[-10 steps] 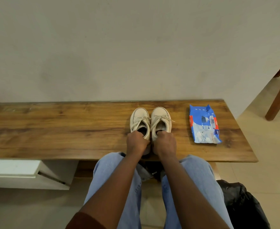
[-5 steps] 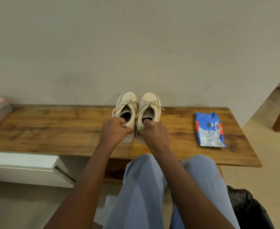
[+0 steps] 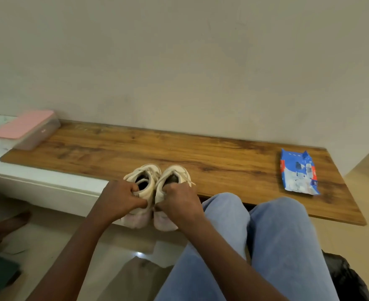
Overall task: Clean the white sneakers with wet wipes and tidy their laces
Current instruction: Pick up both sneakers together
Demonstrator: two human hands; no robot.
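Sneakers (image 3: pixel 155 187) held over wooden bench (image 3: pixel 211 157) edge, plain wall (image 3: pixel 179 61) behind

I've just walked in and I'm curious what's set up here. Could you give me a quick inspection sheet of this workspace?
Surface: wooden tabletop against a plain wall.
Job's things: white sneakers side by side at the near edge, heels past it; blue pack of wipes lying apart to the right.
Clutter: pink-lidded box by the tabletop's far left end.
Hands: left hand grips the left sneaker's heel; right hand grips the right one's.
Cables: nothing seen.
Surroundings: pale floor; black bag at lower right.
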